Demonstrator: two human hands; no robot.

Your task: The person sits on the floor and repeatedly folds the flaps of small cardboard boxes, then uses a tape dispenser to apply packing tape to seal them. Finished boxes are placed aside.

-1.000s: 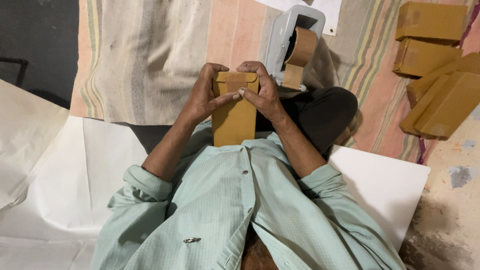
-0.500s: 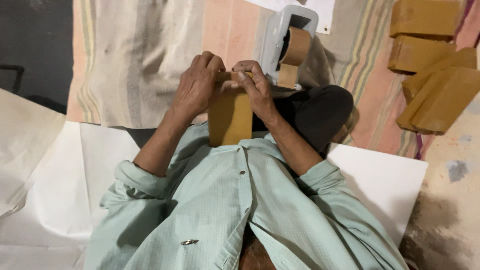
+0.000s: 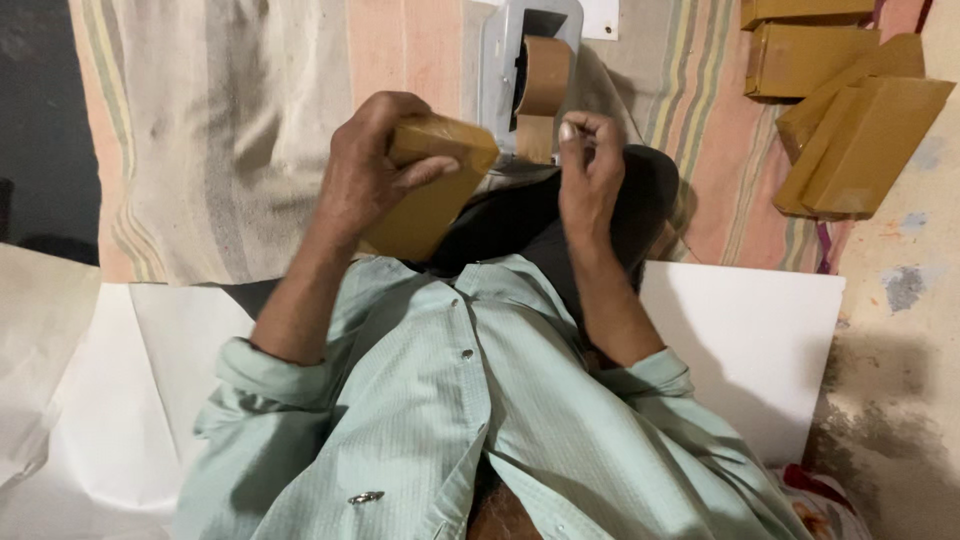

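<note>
One brown wrapped box (image 3: 430,185) sits clamped in your left hand (image 3: 365,170), tilted above your lap. Just right, your right hand (image 3: 590,165) pinches fingertips together, empty, beside one tape dispenser (image 3: 530,70). Four similar boxes (image 3: 840,110) crowd the far right edge.

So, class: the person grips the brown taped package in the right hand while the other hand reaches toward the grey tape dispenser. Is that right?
Not quite. The head view shows the brown taped package gripped in the left hand, not the right. It is the right hand, holding no package, that is raised toward the grey tape dispenser with its roll of brown tape.
</note>
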